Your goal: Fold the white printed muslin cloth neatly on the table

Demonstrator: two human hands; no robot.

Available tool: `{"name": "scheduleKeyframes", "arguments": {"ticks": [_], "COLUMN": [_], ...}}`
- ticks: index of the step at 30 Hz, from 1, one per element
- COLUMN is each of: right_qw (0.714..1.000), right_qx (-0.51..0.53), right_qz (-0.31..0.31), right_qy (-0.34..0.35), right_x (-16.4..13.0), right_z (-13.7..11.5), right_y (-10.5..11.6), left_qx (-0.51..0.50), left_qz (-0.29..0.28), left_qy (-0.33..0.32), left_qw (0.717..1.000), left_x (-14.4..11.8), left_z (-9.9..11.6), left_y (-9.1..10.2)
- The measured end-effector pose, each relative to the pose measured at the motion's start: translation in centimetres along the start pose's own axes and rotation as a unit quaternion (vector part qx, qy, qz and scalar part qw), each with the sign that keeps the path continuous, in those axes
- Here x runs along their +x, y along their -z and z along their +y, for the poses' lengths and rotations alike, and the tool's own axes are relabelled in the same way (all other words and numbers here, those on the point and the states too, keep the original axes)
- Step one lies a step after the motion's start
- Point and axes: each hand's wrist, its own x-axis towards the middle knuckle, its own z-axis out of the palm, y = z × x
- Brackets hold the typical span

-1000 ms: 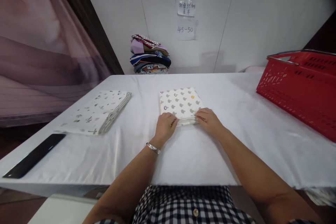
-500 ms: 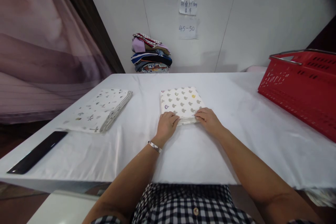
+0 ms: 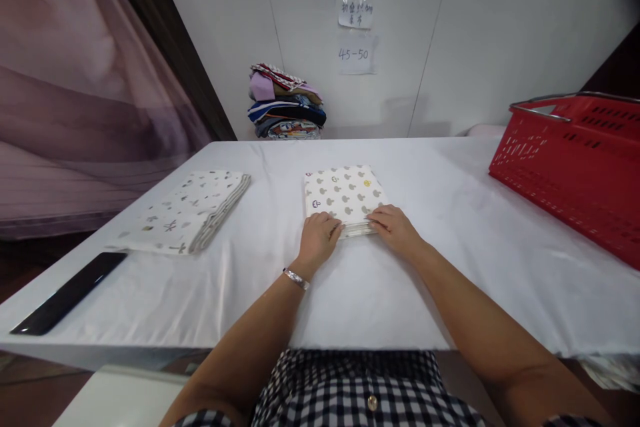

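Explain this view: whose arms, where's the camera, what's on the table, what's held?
There is no robot: these are a person's bare hands, seen by a camera worn on that person's head, looking forward and down. The left hand and right hand both hold the near edge of a mushroom-print cloth, folded on the white-covered table. To the left lie another folded cloth and a flat dark object. A red basket is at right; a fabric pile shows beyond the far edge.

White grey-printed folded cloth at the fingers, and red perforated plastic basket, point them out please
White folded cloth (image 3: 344, 196), head view: middle of its printed top.
Red plastic basket (image 3: 575, 177), head view: its side wall.
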Motion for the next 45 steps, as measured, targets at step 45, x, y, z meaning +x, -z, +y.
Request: {"name": "scheduleKeyframes", "arguments": {"ticks": [45], "right_qw": [0.999], "right_qx": [-0.013], "right_qz": [0.021], "right_qy": [0.021], "right_x": [0.0], "right_z": [0.1], "right_y": [-0.7], "left_qx": [0.04], "left_qz": [0.004], "left_qy": [-0.065], "left_qw": [0.997], "left_x": [-0.1], "left_z": [0.4], "left_y": [-0.6]}}
